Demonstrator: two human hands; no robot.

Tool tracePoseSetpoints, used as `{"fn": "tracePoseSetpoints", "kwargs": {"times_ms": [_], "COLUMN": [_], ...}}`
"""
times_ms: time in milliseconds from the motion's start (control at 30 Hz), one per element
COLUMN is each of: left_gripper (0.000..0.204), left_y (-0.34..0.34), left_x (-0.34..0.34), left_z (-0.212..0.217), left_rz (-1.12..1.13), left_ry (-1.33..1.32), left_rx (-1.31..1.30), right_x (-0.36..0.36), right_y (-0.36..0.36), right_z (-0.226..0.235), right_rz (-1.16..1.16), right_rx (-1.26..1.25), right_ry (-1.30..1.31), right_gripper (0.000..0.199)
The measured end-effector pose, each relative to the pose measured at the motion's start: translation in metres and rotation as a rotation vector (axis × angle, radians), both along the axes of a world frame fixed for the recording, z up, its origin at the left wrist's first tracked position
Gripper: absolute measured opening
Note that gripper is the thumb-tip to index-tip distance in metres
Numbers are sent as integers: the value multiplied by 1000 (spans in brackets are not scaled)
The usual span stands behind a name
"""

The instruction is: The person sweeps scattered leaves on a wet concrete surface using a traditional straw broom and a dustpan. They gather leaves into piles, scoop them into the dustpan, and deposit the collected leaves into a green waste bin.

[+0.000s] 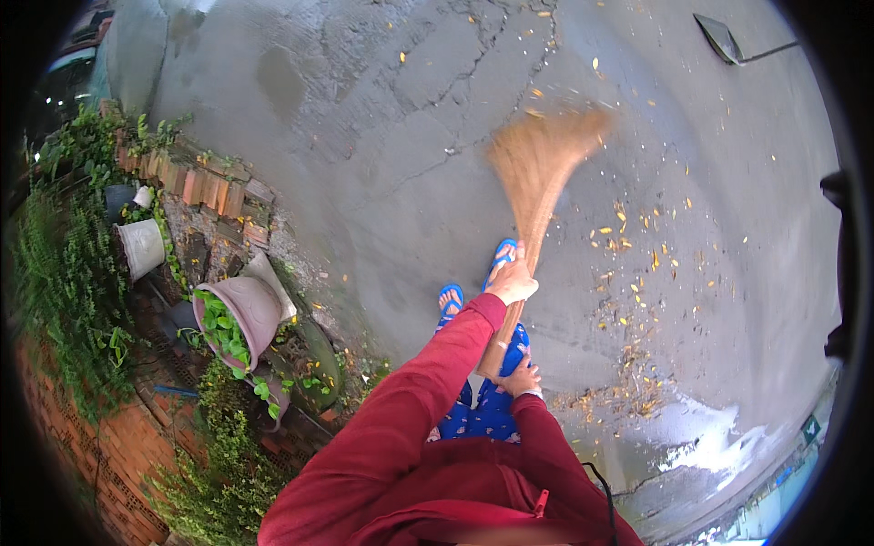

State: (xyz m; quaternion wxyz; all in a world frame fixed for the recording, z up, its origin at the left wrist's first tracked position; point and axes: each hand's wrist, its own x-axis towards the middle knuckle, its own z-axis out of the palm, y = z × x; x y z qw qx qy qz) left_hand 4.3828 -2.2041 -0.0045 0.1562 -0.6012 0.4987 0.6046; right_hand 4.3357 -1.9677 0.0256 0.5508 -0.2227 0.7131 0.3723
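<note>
I hold a straw broom (537,177) with both hands. My left hand (512,280) grips the handle higher up, near where the bristles begin. My right hand (521,377) grips the lower end of the handle close to my body. The fan of brown bristles is blurred, spread over the grey concrete ground (382,136) ahead of me. My feet in blue sandals (500,258) stand just below the broom. Both sleeves are dark red.
Yellow fallen leaves (637,241) lie scattered on the concrete to the right, with a denser pile (628,387) near my right side. Tipped pots with green plants (238,314) and a brick edging (205,187) line the left. A dustpan (724,41) lies far top right.
</note>
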Motion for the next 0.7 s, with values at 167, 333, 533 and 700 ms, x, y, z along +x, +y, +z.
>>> {"fn": "tracePoseSetpoints", "kwargs": {"times_ms": [167, 333, 533, 700], "left_gripper": [95, 96, 55, 22], "left_y": [-61, -40, -65, -196], "left_x": [50, 144, 287, 364], "left_z": [75, 136, 125, 38], "left_rz": [6, 353, 921, 1126], "left_ry": [386, 267, 100, 284], "left_rx": [237, -8, -160, -50], "right_x": [-35, -117, -212, -194], "right_y": [-17, -74, -223, -326], "right_z": [-25, -48, -68, -66], "right_rz": [-127, -810, -923, -1108], "right_rx": [-255, -371, -822, -989], "right_ry": [-180, -290, -142, -164], "right_gripper": [100, 55, 44, 40]}}
